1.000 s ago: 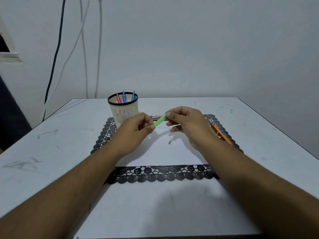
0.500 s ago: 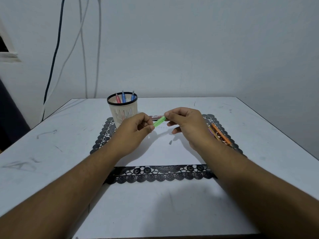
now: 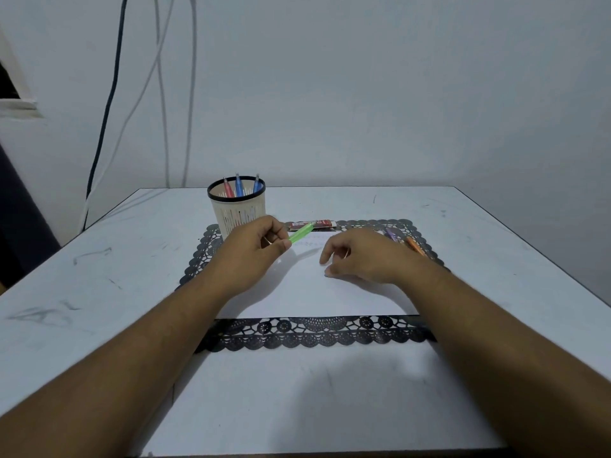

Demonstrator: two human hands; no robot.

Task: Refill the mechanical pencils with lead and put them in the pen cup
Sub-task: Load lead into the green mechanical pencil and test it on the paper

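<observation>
My left hand (image 3: 254,246) grips a green mechanical pencil (image 3: 301,233) that points up and to the right over the white sheet (image 3: 317,292). My right hand (image 3: 363,256) hovers low over the sheet with fingers loosely curled, its fingertips near a tiny dark piece (image 3: 327,276); whether it holds anything I cannot tell. A dark red lead case (image 3: 314,224) lies behind the pencil. The cream pen cup (image 3: 236,206) with a black rim holds a red and two blue pencils. A purple pencil (image 3: 391,233) and an orange pencil (image 3: 415,246) lie behind my right hand.
A black lace placemat (image 3: 307,335) lies under the white sheet on the white table (image 3: 99,276). Cables (image 3: 109,94) hang down the wall at the back left. The table's right edge runs diagonally at the far right.
My right hand has let go of the green pencil's end and dropped down to the right toward the sheet. My left hand still holds the pencil in about the same place.
</observation>
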